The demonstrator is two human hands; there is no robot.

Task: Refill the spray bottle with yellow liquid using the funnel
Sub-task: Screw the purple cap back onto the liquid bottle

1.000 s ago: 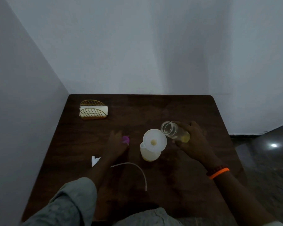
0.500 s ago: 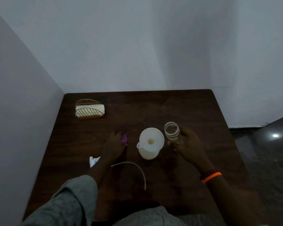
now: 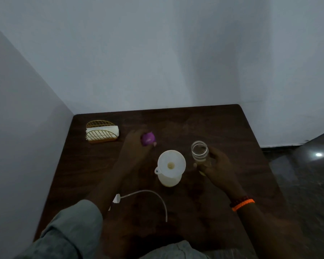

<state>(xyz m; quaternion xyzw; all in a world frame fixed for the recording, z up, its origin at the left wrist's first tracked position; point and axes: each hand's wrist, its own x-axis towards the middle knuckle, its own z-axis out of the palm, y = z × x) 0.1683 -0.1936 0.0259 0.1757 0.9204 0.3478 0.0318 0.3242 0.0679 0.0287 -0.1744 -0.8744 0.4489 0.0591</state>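
Note:
A white funnel (image 3: 171, 163) sits in the neck of the pale spray bottle (image 3: 169, 181), which stands upright mid-table with yellowish liquid inside. To its right, my right hand (image 3: 216, 166) grips a clear glass jar (image 3: 199, 149), upright, mouth up, with only a trace of liquid at the bottom. Left of and beyond the funnel, my left hand (image 3: 134, 149) holds a small purple piece (image 3: 148, 139) at its fingertips. A thin white dip tube (image 3: 148, 192) with a white end piece (image 3: 117, 198) lies on the table near me.
The dark wooden table (image 3: 223, 128) stands in a corner, with walls at the left and back. A gold wire holder with white napkins (image 3: 101, 132) sits at the back left. To the right of the table is dark floor with a light reflection.
The jar went from tilted over the funnel to upright beside it. My left hand has moved the purple piece away from me, farther up the table.

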